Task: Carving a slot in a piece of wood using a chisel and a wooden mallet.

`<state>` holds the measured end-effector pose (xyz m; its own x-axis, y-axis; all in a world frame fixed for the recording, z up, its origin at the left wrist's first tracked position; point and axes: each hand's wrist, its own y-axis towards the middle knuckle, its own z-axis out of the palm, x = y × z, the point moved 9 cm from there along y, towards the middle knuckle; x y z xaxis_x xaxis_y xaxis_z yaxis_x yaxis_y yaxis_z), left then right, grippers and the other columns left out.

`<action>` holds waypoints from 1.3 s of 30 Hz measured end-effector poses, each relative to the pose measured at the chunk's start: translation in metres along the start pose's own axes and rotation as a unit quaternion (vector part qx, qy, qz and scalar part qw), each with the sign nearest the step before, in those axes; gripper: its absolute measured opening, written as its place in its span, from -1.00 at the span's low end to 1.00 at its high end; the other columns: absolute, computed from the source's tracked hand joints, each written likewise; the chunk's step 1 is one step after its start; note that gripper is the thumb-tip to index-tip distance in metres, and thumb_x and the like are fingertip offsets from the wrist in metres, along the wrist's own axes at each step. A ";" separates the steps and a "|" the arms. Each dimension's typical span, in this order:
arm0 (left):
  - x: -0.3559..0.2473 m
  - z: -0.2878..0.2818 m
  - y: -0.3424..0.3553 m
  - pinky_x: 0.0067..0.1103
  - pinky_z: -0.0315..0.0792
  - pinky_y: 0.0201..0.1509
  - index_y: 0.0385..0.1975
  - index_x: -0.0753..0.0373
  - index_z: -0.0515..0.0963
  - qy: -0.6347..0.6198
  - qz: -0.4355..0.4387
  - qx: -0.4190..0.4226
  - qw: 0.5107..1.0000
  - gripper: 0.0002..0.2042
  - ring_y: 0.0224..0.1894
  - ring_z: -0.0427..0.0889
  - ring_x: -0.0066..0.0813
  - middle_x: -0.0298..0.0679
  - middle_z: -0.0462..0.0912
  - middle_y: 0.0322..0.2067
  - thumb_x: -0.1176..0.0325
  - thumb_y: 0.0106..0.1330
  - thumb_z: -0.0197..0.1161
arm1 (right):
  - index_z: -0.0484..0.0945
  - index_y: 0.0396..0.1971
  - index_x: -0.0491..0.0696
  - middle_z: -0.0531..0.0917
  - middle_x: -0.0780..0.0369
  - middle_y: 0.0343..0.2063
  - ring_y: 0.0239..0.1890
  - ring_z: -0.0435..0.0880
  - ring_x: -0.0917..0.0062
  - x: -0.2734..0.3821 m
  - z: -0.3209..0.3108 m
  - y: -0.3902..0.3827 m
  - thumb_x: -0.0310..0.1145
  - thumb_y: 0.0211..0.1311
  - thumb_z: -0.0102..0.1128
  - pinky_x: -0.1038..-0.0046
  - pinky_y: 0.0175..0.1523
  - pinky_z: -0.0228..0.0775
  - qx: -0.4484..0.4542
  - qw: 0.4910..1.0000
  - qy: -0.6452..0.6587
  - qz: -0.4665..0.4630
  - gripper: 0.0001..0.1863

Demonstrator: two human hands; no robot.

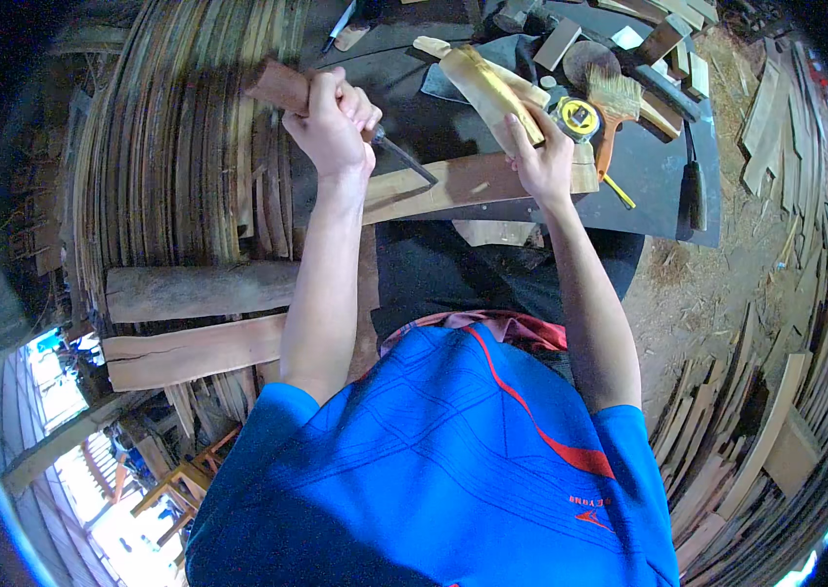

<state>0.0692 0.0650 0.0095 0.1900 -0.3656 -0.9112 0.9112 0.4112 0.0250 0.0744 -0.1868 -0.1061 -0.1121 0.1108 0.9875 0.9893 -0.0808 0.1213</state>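
Observation:
My left hand [336, 122] is closed round a tool whose thick brown wooden end [282, 86] sticks out at the upper left. From the other side of the fist a thin dark shaft [404, 158] slants down right, its tip over a flat wooden board [409, 196]. My right hand [541, 161] grips the near end of a pale wooden piece [478, 88] with a yellowish strip along it, tilted away to the upper left. The fingers under that piece are hidden. The board lies along the near edge of the dark table.
Right of my right hand are a yellow tape measure [575, 118], a wide brush [616, 103] and a yellow stick [620, 192]. A dark-handled tool [696, 196] lies near the table's right edge [715, 176]. Stacked planks [179, 127] rise on the left; more boards [727, 440] lean at right.

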 end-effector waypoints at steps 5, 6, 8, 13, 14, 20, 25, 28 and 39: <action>0.000 -0.015 0.002 -0.58 0.00 -0.60 -0.71 0.06 0.14 -0.019 -0.019 -0.039 0.999 -0.66 -0.77 0.07 -0.62 -0.48 0.12 -0.81 0.34 0.24 0.13 | 0.58 -0.07 -0.24 0.70 0.07 -0.49 -0.51 0.69 0.52 -0.001 0.003 -0.003 -0.20 0.24 0.26 0.49 -0.35 0.50 0.021 0.999 -0.004 0.042 -0.58; 0.002 -0.014 0.002 -0.58 0.01 -0.60 -0.70 0.06 0.16 -0.023 -0.025 -0.028 0.999 -0.67 -0.77 0.07 -0.63 -0.48 0.11 -0.81 0.34 0.24 0.13 | 0.58 -0.07 -0.24 0.71 0.04 -0.46 -0.46 0.71 0.48 -0.001 0.002 -0.002 -0.19 0.24 0.26 0.46 -0.30 0.52 0.014 0.999 -0.009 0.028 -0.58; 0.005 -0.009 0.004 -0.58 0.02 -0.61 -0.70 0.07 0.16 -0.020 -0.028 0.002 0.999 -0.67 -0.78 0.08 -0.64 -0.48 0.13 -0.81 0.34 0.24 0.14 | 0.58 -0.07 -0.24 0.71 0.02 -0.42 -0.41 0.73 0.44 -0.004 -0.001 -0.003 -0.19 0.23 0.26 0.44 -0.25 0.53 0.006 1.000 -0.016 0.012 -0.57; 0.018 0.007 0.016 -0.60 0.04 -0.65 -0.70 0.09 0.18 -0.009 -0.023 0.050 0.998 -0.67 -0.79 0.13 -0.66 -0.47 0.19 -0.80 0.36 0.23 0.17 | 0.58 -0.07 -0.25 0.71 -0.02 -0.39 -0.30 0.74 0.37 -0.006 0.004 0.002 -0.19 0.22 0.26 0.40 -0.16 0.53 0.009 0.999 -0.034 -0.005 -0.56; 0.019 0.008 0.016 -0.61 0.05 -0.67 -0.70 0.10 0.19 -0.008 -0.019 0.036 0.999 -0.67 -0.80 0.15 -0.66 -0.46 0.20 -0.80 0.38 0.23 0.18 | 0.57 -0.07 -0.25 0.71 0.01 -0.42 -0.37 0.74 0.41 -0.004 0.003 0.005 -0.18 0.23 0.26 0.42 -0.23 0.53 0.006 0.999 -0.045 -0.016 -0.56; 0.001 0.017 0.005 -0.63 0.04 -0.70 -0.64 0.09 0.26 0.034 0.026 -0.011 0.999 -0.74 -0.78 0.16 -0.70 -0.51 0.18 -0.78 0.36 0.26 0.17 | 0.51 0.04 -0.19 0.66 0.20 -0.44 -0.56 0.61 0.62 -0.002 0.014 0.025 -0.14 0.28 0.23 0.56 -0.53 0.46 0.110 0.980 0.115 0.117 -0.52; 0.004 0.016 -0.018 -0.65 0.11 -0.69 -0.56 0.10 0.36 0.073 0.092 0.000 0.993 -0.80 -0.74 0.27 -0.73 -0.51 0.32 -0.72 0.43 0.28 0.21 | 0.43 0.11 -0.23 0.65 0.21 -0.36 -0.45 0.64 0.56 0.132 0.004 0.030 -0.20 0.24 0.28 0.55 -0.38 0.50 0.153 0.985 0.043 0.070 -0.46; 0.021 0.015 -0.025 -0.67 0.20 -0.59 -0.62 0.19 0.42 0.084 0.052 -0.003 0.995 -0.78 -0.64 0.34 -0.77 -0.52 0.39 -0.70 0.44 0.28 0.22 | 0.42 0.10 -0.26 0.68 0.11 -0.24 -0.23 0.69 0.39 0.268 -0.012 0.015 -0.29 0.15 0.35 0.40 -0.10 0.52 0.080 0.960 -0.061 -0.263 -0.43; 0.014 0.033 -0.044 -0.62 0.06 -0.54 -0.68 0.21 0.29 0.076 0.093 0.048 0.992 -0.70 -0.56 0.18 -0.81 -0.55 0.27 -0.66 0.51 0.28 0.21 | 0.48 -0.01 -0.18 0.67 0.04 -0.37 -0.31 0.73 0.22 0.349 -0.002 -0.028 -0.35 0.08 0.39 0.38 -0.19 0.54 0.096 0.929 -0.188 -0.305 -0.53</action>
<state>0.0442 0.0143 0.0088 0.3074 -0.1577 -0.9384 0.8976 0.3754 0.2310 0.0072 -0.1481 0.2357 -0.6522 0.4183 0.6322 0.7551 0.2843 0.5908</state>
